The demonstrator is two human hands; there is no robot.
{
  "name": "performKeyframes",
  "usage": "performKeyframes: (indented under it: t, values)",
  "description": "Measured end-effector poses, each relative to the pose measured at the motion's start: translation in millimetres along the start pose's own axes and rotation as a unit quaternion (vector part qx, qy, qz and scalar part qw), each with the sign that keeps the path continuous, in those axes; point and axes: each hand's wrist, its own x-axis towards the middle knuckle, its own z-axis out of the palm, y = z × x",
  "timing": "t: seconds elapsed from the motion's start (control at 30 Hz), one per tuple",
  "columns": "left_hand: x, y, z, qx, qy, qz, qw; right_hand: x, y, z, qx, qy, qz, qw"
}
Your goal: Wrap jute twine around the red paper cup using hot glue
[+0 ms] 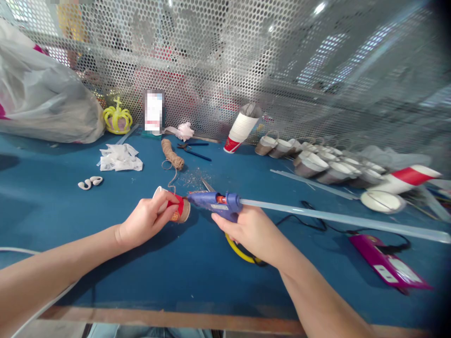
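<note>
My left hand (146, 219) is closed round a red-and-white paper cup (175, 214) tipped on its side. Tan twine is wound about the cup's base end, which faces right. A strand runs from there back to a bundle of twine (172, 154). In my right hand (251, 230) is a blue hot glue gun (214, 201), its nozzle close to the cup; I cannot tell if they touch. A long clear glue stick (338, 217) sticks out of the gun's rear. Partly hidden beneath the gun and hand lie scissors with a yellow handle (239, 250).
Pliers (195, 151), crumpled white tissue (120, 157) and white earbuds (90, 182) lie beyond my hands. A leaning cup stack (241, 127) and several twine-wrapped cups (310, 165) stand farther right. A purple packet (389, 263) lies by a black cord. Perforated metal (197, 61) backs the blue table.
</note>
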Motion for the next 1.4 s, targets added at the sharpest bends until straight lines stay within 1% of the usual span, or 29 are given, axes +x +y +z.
performKeyframes:
  t: [0.13,0.3,0.53,0.6,0.7,0.77,0.83,0.97,1.03,1.27,1.4]
  values:
    - [2.3,0.8,-0.8,-0.009,-0.002,-0.052,0.999,-6.6,4.7,1.3,-0.025,0.009,-0.005,1.000]
    - [4.6,0.2,-0.2,-0.028,0.006,-0.111,0.993,-12.9,5.2,1.5,-0.027,0.009,-0.025,0.999]
    - [6.5,0.9,-0.4,-0.027,0.004,-0.134,0.991,-14.5,1.6,0.1,-0.056,-0.002,-0.043,0.997]
    - [6.6,0.9,0.0,-0.026,0.004,-0.135,0.990,-14.1,0.3,-0.7,-0.055,-0.004,-0.036,0.998]
    - [5.8,0.9,0.3,-0.030,0.004,-0.124,0.992,-12.7,-0.8,-2.2,-0.031,-0.001,-0.008,0.999]
    - [4.5,0.8,0.0,-0.030,0.004,-0.104,0.994,-11.2,-0.6,-3.0,-0.015,-0.006,0.002,1.000]
    - [2.8,0.7,-0.4,-0.025,0.001,-0.080,0.996,-9.3,-0.4,-3.6,-0.004,-0.012,-0.001,1.000]
    - [-0.2,-0.1,-0.7,-0.017,-0.008,-0.011,1.000,-5.3,-1.0,-3.7,0.015,0.004,0.001,1.000]
    - [-1.1,-0.7,-0.4,-0.011,-0.011,0.011,1.000,-3.4,-1.2,-3.1,0.029,0.003,0.007,1.000]
    - [-2.1,-0.4,0.0,0.002,-0.013,0.041,0.999,3.0,-0.9,-0.6,0.082,-0.031,0.018,0.996]
    - [-1.2,2.1,-1.1,-0.001,-0.011,0.027,1.000,0.4,-3.3,-3.0,0.070,-0.023,0.023,0.997]
